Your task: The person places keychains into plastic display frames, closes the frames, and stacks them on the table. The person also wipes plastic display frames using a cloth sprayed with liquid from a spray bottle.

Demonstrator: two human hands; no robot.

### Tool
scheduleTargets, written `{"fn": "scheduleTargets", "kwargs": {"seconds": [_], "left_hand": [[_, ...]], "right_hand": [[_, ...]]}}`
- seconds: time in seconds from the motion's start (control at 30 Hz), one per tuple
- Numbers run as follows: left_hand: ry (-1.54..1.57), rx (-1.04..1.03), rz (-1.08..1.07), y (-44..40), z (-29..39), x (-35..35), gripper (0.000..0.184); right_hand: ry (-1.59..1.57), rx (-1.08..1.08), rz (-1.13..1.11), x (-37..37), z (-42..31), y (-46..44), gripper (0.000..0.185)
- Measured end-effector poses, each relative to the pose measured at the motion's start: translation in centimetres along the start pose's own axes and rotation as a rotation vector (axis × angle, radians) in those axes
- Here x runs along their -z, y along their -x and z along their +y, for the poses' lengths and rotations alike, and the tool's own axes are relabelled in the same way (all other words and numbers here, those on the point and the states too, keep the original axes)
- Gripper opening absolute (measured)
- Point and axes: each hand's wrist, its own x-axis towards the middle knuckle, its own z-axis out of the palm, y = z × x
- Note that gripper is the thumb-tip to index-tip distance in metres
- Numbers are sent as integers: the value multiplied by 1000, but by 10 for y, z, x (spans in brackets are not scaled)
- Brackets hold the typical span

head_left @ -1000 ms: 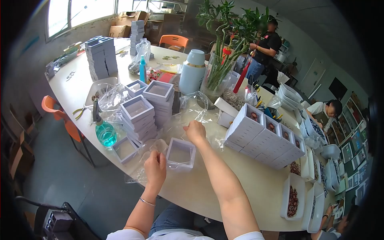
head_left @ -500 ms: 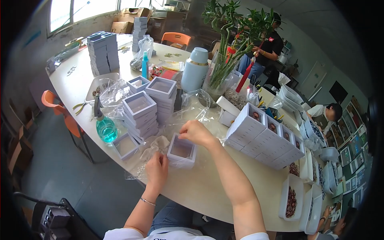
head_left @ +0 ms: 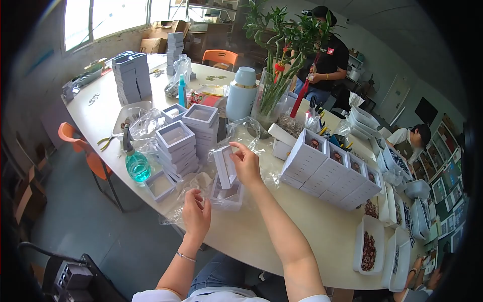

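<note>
Frame (head_left: 224, 170) tilted over box (head_left: 227, 203) | right grip (head_left: 245, 167) pinching its edge | left grip (head_left: 195, 214) loosely parted (near table (head_left: 236, 247) edge, room rightward)

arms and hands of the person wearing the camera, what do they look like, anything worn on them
The left hand and right hand are both bare, with no gloves. A thin, silvery bracelet circles the left wrist; nothing shows on the right. Both forearms are uncovered, and white sleeves show at the bottom edge.
</note>
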Motion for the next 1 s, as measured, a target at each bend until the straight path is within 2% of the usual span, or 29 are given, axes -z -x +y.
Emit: {"fn": "scheduleTargets", "kwargs": {"seconds": [0.17, 0.3, 0.33, 0.43, 0.47, 0.57, 0.6, 0.7, 0.8, 0.9, 0.93, 1.0], "left_hand": [[442, -123, -59, 12, 36, 2, 59], [784, -201, -210, 36, 68, -7, 78], [857, -194, -312, 43, 71, -11, 86], [929, -156, -496, 63, 91, -21, 92], [893, -165, -576, 67, 95, -25, 104], [817, -235, -786, 74, 106, -35, 116], [824, -235, -866, 75, 107, -41, 123], [881, -181, -1072, 82, 123, -51, 121], [823, -244, -1120, 91, 132, -60, 118], [654, -372, -1072, 93, 137, -65, 114], [786, -164, -1153, 95, 139, -66, 111], [1031, 275, -1273, 98, 142, -68, 105]], "right_hand": [[-731, -112, 7, 27, -36, 33, 40], [-959, -102, 39, 46, -25, 77, 43], [-1018, -138, 51, 54, -24, 91, 41], [-828, -203, 333, 74, -33, 128, 39], [-486, -76, 414, 84, -30, 141, 34], [-335, 69, 473, 113, -43, 177, 29], [-106, 165, 475, 123, -39, 186, 28], [59, 208, 500, 145, -41, 212, 28], [128, 199, 458, 164, -44, 235, 30], [-282, -35, 500, 177, -45, 257, 34], [-387, -109, 453, 184, -40, 268, 46], [-348, -119, 431, 192, -39, 281, 55]]}}
